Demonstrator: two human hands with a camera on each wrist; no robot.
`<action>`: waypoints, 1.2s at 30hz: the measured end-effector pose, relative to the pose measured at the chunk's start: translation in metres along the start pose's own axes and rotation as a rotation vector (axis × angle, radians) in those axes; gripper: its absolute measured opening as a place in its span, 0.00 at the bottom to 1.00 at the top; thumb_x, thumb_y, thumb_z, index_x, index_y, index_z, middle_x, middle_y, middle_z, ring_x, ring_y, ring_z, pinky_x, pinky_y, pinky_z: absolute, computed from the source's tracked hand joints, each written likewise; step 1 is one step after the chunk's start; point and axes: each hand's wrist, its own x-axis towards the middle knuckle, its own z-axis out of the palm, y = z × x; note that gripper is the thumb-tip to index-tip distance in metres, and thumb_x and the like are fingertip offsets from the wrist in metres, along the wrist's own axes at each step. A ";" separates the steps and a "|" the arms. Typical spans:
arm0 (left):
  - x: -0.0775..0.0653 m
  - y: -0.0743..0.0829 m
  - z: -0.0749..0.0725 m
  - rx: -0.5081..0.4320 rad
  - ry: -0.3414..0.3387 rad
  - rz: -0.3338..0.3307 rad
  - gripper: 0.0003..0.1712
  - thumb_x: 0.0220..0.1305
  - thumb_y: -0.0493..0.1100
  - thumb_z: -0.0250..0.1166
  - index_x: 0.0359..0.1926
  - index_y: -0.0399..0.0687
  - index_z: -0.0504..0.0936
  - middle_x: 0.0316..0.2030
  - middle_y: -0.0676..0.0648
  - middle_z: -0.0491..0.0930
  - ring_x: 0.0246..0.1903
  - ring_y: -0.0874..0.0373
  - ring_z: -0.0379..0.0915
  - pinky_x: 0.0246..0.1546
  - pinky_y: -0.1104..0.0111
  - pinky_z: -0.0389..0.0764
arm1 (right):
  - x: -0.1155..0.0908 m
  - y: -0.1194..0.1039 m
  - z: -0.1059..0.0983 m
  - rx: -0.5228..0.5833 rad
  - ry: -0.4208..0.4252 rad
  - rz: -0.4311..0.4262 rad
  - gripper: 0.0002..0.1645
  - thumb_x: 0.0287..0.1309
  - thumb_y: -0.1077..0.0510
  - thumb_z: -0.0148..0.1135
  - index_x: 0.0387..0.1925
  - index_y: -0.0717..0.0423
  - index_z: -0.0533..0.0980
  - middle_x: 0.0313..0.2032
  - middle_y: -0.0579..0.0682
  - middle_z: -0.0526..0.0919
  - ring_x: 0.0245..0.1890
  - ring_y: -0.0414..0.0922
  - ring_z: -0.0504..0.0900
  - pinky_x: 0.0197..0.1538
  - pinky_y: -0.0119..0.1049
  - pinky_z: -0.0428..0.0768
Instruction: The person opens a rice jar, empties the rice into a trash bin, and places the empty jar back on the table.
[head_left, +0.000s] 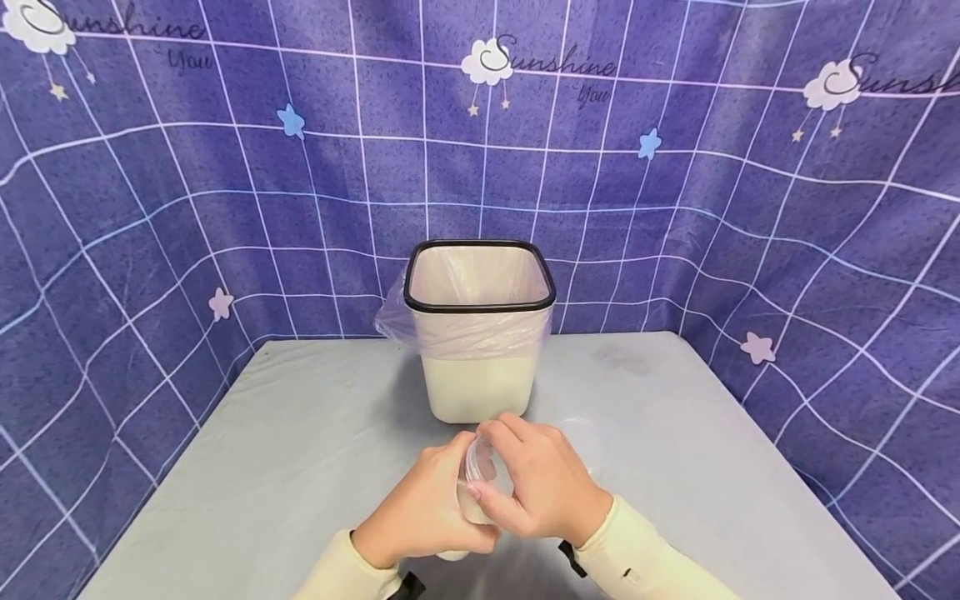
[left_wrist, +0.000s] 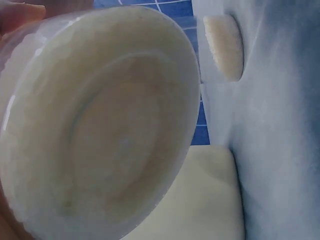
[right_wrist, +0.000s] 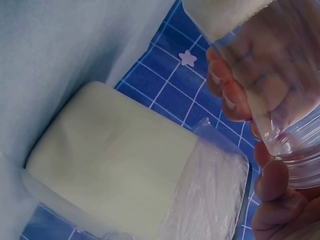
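Observation:
A clear plastic jar with white rice-like grains at its base is gripped by my left hand, fingers wrapped around its side. In the left wrist view the round bottom of the jar fills much of the picture, grains showing through. My right hand holds the jar's clear ridged lid at the top, fingers on the far side and thumb on the near side. Grains lie at the end of the jar away from the lid in the right wrist view.
Just beyond my hands stands a cream bin with a black rim and a clear liner bag. Another clear container with white grains stands on the pale table. A blue-purple grid-patterned curtain surrounds the table's back and sides.

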 end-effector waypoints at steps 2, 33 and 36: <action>0.001 -0.001 0.000 0.003 0.003 0.014 0.45 0.32 0.42 0.81 0.58 0.60 0.73 0.38 0.61 0.82 0.34 0.70 0.79 0.37 0.71 0.83 | 0.000 0.001 0.000 0.003 0.003 -0.006 0.27 0.67 0.35 0.49 0.38 0.54 0.77 0.31 0.40 0.76 0.22 0.34 0.70 0.25 0.24 0.71; 0.007 0.003 -0.008 -0.170 -0.150 0.009 0.44 0.35 0.41 0.81 0.57 0.64 0.72 0.40 0.53 0.86 0.36 0.65 0.82 0.40 0.70 0.84 | 0.006 0.002 -0.008 0.059 0.036 -0.079 0.29 0.67 0.35 0.49 0.41 0.56 0.79 0.29 0.41 0.76 0.22 0.34 0.70 0.25 0.24 0.71; 0.006 0.004 -0.011 -0.181 -0.166 0.012 0.44 0.37 0.40 0.80 0.58 0.65 0.72 0.40 0.55 0.85 0.36 0.65 0.82 0.40 0.69 0.84 | 0.007 0.000 -0.007 0.072 0.048 -0.086 0.30 0.67 0.35 0.49 0.42 0.56 0.79 0.29 0.42 0.76 0.22 0.34 0.70 0.26 0.24 0.71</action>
